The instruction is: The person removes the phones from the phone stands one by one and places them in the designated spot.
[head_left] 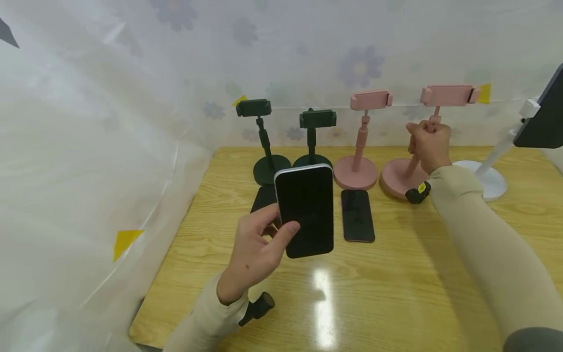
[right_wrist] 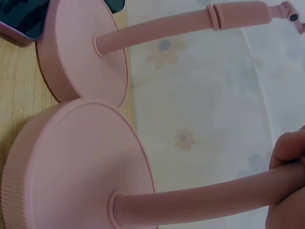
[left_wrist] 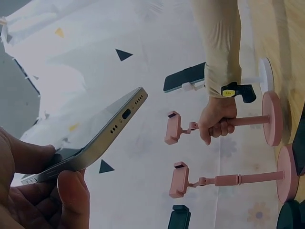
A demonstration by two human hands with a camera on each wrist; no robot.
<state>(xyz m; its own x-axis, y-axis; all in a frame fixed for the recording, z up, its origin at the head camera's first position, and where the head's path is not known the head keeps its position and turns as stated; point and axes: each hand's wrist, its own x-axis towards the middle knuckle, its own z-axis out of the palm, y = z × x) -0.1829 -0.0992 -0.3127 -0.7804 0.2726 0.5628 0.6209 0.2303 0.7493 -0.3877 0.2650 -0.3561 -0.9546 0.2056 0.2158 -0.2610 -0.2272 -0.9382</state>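
My left hand (head_left: 259, 244) grips a smartphone (head_left: 308, 210) with a dark screen and silver edge, held above the table. In the left wrist view the phone's end (left_wrist: 126, 113) with its charging port points up and to the right. On the right, my right hand (head_left: 431, 144) is wrapped around the stem of a pink phone stand (head_left: 450, 95), below its holder. That stand's stem (right_wrist: 209, 200) runs up into the curled fingers in the right wrist view; its round base (head_left: 398, 178) is on the table. The holder above the hand has no phone in it.
Beside it stands another pink stand (head_left: 356, 171), then two dark green stands (head_left: 270, 168) further left. A white stand (head_left: 492, 183) at right carries a dark phone (head_left: 543, 115). One phone (head_left: 357, 215) lies on the wooden table (head_left: 396, 293); another (head_left: 262, 196) is partly hidden.
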